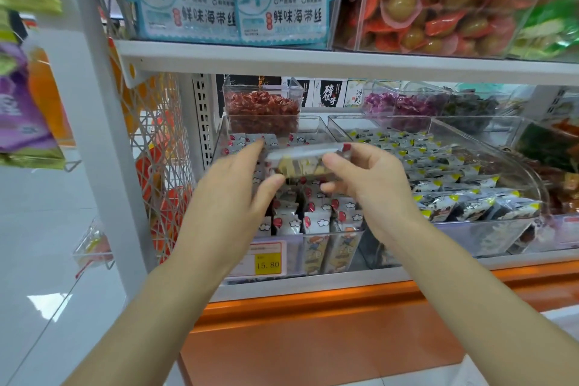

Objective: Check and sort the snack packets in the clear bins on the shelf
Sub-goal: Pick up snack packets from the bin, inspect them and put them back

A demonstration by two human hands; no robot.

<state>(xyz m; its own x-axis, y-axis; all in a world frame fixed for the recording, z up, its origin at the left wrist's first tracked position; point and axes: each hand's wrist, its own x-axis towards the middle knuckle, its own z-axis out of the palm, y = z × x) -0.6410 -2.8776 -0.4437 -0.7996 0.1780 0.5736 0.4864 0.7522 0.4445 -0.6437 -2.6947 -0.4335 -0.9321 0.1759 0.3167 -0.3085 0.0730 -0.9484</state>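
While it is held lengthwise and level above the rows, the snack packet [300, 163] shows its clear window toward the face, a pose that looks meant for reading and checking it. The right hand [366, 175] pinches its right end, thumb on top and fingers curled beneath. The left hand [232, 194] meets the left end, thumb under the corner and fingers stretched behind; through the blur I cannot tell whether it truly grips. Directly below sits the clear bin [344, 244] of upright red-and-white packets [313, 216], probably where this one belongs. Beside it on the right, a second bin [532, 178] keeps dark, yellow-cornered packets [454, 197] apart. A yellow price tag [271, 263] fronts the shelf [313, 287].
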